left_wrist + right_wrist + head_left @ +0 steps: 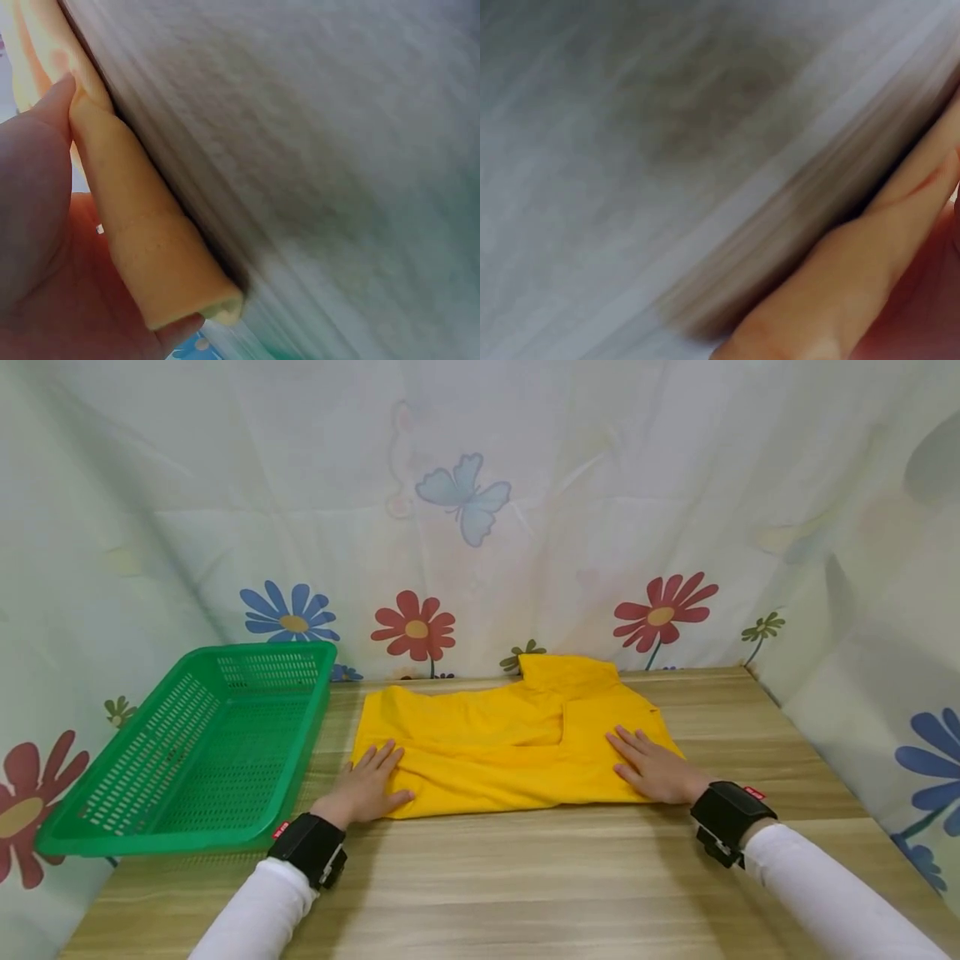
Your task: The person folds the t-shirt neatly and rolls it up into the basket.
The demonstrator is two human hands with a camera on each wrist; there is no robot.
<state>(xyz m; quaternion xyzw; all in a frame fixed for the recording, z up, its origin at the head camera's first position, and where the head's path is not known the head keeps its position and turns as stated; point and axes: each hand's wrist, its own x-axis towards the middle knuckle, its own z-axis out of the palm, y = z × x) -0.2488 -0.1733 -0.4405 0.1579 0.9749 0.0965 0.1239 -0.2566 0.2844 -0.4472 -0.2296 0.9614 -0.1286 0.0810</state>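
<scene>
Both hands flat, fingers straight — left hand (pixel 367 787), right hand (pixel 654 768); pressing yellow shirt (pixel 510 739)

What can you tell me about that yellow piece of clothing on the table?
The yellow shirt is a soft, cloth-like garment, partly folded, with its collar toward the flowered backdrop. It lies flat on the wooden table, just right of a green basket. The left hand presses its near left corner, and the right hand lies flat on its right side.

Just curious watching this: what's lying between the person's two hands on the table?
Only the folded yellow shirt: the left hand and right hand press flat on its two ends, as the head view shows.
</scene>
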